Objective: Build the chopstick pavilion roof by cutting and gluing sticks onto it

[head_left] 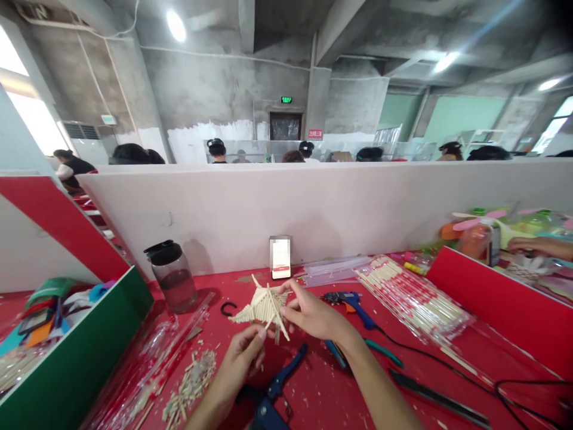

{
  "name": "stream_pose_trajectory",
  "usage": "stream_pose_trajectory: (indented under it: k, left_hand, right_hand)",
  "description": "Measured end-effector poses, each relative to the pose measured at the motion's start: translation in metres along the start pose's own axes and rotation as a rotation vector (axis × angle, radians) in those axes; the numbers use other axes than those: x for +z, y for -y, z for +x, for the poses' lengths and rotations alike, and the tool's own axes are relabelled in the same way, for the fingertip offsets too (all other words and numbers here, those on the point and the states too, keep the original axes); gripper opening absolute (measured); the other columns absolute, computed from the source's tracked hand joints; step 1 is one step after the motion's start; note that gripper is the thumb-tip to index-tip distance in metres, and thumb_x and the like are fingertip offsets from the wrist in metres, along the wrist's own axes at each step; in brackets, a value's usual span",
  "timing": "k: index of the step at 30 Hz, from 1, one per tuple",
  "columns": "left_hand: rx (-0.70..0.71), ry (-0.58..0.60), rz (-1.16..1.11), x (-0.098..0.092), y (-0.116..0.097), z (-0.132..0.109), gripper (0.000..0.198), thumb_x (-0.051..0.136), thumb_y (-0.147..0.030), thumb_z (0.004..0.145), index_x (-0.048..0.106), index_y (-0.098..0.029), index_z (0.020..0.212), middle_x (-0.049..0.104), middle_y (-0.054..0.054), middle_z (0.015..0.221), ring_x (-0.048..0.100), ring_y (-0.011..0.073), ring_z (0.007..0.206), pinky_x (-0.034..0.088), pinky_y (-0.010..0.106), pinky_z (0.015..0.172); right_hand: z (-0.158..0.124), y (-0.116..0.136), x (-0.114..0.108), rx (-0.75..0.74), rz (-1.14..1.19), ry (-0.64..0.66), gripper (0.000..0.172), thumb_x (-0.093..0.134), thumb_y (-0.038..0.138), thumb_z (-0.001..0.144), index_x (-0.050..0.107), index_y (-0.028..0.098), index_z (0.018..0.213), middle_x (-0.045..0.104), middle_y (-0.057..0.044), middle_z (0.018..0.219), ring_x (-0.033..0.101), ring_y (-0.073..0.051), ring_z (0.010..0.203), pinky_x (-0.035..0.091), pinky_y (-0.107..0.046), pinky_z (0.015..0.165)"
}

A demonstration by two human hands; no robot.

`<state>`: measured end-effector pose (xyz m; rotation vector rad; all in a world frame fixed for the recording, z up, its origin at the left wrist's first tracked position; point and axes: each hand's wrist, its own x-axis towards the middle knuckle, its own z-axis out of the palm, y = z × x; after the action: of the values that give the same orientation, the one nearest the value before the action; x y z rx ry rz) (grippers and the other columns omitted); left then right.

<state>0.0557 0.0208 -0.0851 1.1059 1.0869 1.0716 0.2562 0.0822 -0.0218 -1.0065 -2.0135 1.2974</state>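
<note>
A star-like piece built of pale wooden sticks is held above the red table, its sticks laid side by side with several points jutting out. My left hand pinches the lower edge of the piece near a stick end. My right hand grips its right side, thumb and fingers closed on the sticks. Just below the hands lies a dark blue hand tool, partly hidden by my left arm. Right of my right hand rests a blue glue gun with an orange trigger.
A phone leans on the white partition. To the left stand a water bottle and a pile of cut stick pieces. Bagged sticks, a black cord and a long dark blade-like tool lie right. Another person's hand shows beyond the red divider.
</note>
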Motion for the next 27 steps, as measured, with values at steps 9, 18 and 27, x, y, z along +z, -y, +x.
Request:
stream_pose_trajectory:
  k: [9, 18, 27]
  left_hand:
    - [0.024, -0.008, 0.021, -0.0021, 0.003, 0.0008, 0.059, 0.071, -0.071, 0.076, 0.071, -0.015, 0.096, 0.033, -0.011, 0.043, 0.023, 0.0078, 0.041, 0.015, 0.021, 0.043]
    - [0.026, 0.008, 0.048, -0.0054, 0.0021, 0.0004, 0.058, 0.069, -0.068, 0.08, 0.072, -0.014, 0.1, 0.028, -0.012, 0.044, 0.021, 0.0074, 0.042, 0.013, 0.022, 0.044]
    - [0.027, 0.015, 0.023, -0.0049, 0.0027, 0.0011, 0.058, 0.071, -0.067, 0.079, 0.072, -0.013, 0.101, 0.028, -0.012, 0.044, 0.02, 0.0071, 0.042, 0.014, 0.022, 0.044]
  right_hand:
    - [0.0025, -0.0045, 0.0003, -0.016, 0.05, 0.006, 0.022, 0.055, 0.024, 0.098, 0.04, 0.026, 0.114, 0.059, 0.008, 0.066, 0.061, -0.015, 0.059, 0.043, -0.024, 0.062]
    - [0.0037, -0.005, 0.0028, -0.022, 0.092, 0.011, 0.02, 0.053, 0.032, 0.1, 0.039, 0.026, 0.112, 0.057, 0.008, 0.066, 0.059, -0.015, 0.059, 0.043, -0.025, 0.061]
    - [0.0053, -0.002, 0.0085, 0.025, -0.052, -0.1, 0.028, 0.063, 0.031, 0.092, 0.041, 0.027, 0.109, 0.049, 0.011, 0.06, 0.04, -0.012, 0.05, 0.031, -0.022, 0.053]
